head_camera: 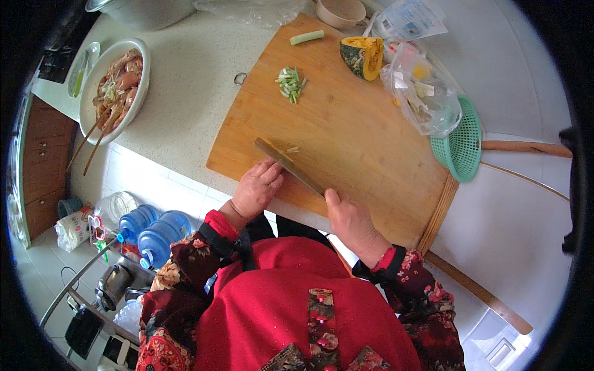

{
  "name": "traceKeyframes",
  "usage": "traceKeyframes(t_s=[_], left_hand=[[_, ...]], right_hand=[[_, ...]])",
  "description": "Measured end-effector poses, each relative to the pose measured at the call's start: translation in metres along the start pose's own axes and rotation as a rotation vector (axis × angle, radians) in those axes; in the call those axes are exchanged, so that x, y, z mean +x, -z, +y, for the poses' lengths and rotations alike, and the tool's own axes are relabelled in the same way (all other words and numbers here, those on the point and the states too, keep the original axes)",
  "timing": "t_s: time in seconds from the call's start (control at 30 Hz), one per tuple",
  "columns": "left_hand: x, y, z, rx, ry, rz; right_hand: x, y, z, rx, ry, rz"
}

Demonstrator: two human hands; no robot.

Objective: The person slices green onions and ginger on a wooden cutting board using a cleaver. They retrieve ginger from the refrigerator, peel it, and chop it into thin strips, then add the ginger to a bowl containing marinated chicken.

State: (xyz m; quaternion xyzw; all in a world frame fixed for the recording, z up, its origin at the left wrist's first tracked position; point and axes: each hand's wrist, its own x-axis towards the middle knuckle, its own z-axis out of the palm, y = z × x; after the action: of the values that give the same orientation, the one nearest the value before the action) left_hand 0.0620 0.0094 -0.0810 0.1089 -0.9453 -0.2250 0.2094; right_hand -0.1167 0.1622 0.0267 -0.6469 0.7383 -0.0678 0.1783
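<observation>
My right hand (351, 222) grips the handle of a kitchen knife (290, 166), whose blade lies low over the near left part of a wooden cutting board (352, 125). Against the blade's near side, my left hand (261, 185) has its fingers bent down on the board; what is under them is hidden. A few thin pale yellow strips (292, 150) lie just beyond the blade. Farther back sit a pile of chopped green onion (291, 85) and an uncut green stalk piece (306, 37). A cut piece of green-skinned pumpkin (364, 58) rests at the board's back right.
At left on the counter, a white bowl (145, 88) holds raw meat pieces, with chopsticks (97, 139) jutting over the counter's edge. A plastic bag of scraps (422, 92) and a green plastic basket (464, 148) lie at the right edge. A beige bowl (341, 13) stands behind the board.
</observation>
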Motion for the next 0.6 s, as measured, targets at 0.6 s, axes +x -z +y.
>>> traceKeyframes(t_s=[0.6], left_hand=[[-0.004, -0.002, -0.002, 0.003, -0.016, 0.004]], right_hand=[[-0.004, 0.001, -0.002, -0.004, 0.025, -0.062]])
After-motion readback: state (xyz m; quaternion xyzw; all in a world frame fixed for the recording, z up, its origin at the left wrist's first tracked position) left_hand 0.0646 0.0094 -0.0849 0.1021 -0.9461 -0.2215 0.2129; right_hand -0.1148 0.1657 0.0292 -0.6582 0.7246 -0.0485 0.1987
